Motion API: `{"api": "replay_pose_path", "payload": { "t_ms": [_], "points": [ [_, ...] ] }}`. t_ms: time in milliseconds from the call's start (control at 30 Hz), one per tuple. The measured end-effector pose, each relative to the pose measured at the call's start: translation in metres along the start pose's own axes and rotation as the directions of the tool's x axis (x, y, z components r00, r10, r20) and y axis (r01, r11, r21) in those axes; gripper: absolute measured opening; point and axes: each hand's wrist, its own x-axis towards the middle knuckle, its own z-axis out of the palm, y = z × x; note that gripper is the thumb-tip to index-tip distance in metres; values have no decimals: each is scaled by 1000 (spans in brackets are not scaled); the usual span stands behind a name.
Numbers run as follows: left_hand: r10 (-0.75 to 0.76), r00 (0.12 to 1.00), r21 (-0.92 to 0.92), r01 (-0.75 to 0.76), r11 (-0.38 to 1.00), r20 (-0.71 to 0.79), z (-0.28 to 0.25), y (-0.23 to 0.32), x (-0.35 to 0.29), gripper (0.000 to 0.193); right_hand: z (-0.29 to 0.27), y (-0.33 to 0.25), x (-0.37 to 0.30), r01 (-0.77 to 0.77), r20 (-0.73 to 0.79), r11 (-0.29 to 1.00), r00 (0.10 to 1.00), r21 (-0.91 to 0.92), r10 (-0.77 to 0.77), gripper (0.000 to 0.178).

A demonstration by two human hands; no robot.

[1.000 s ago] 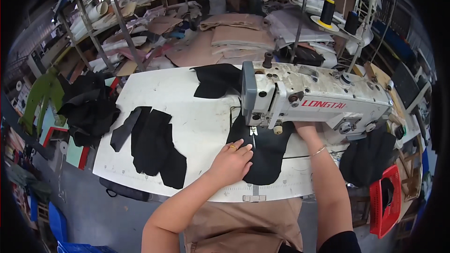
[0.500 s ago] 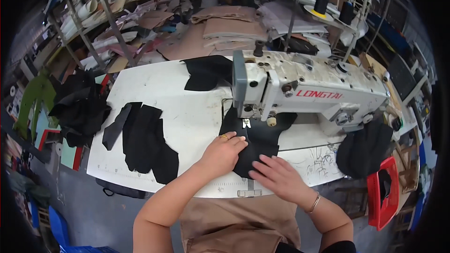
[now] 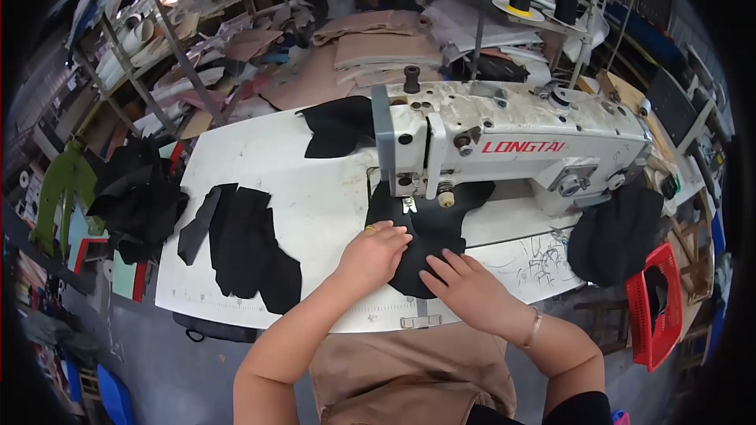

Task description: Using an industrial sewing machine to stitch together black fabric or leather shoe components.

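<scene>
I've got the black fabric piece (image 3: pixel 435 230) lying under the front end of the sewing machine (image 3: pixel 504 110), with the presser foot (image 3: pixel 409 205) over it and its rounded end sticking out on the near side of the machine. The left hand (image 3: pixel 376 256) is just on the near side of the machine's foot, fingers close together and slightly bent, laid flat on the fabric, not pinching it as far as I can see. Can't tell what its thumb is doing from where I sit. The right hand (image 3: pixel 476 291) is a bit further out on the near side and right of the foot, fingers straight and a little spread, tips on the fabric, nothing gripped.

Left of the machine I've got a bunch of dark cut pieces (image 3: pixel 240 240) on the white table (image 3: pixel 331 189), plus another black piece (image 3: pixel 340 126) right by the machine's far left corner. A black fabric stack (image 3: pixel 614 236) sits at the machine's right end, with a red basket (image 3: pixel 642 338) below that, nearer the person.
</scene>
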Motion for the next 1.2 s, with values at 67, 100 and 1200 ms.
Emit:
{"api": "replay_pose_path", "payload": {
  "t_ms": [67,100,1200],
  "points": [
    [-39,999,-24,39,999,-8,-2,3,5,21,18,8,10,67,-28,998,997,-12,-67,40],
    [-36,999,-23,36,999,-6,-1,2,5,21,23,12,15,64,-30,998,997,-12,-65,40],
    [168,982,-36,-166,986,87,-4,-29,18,16,32,2,34,-62,-190,998,980,-12,59,33]
  ]
}}
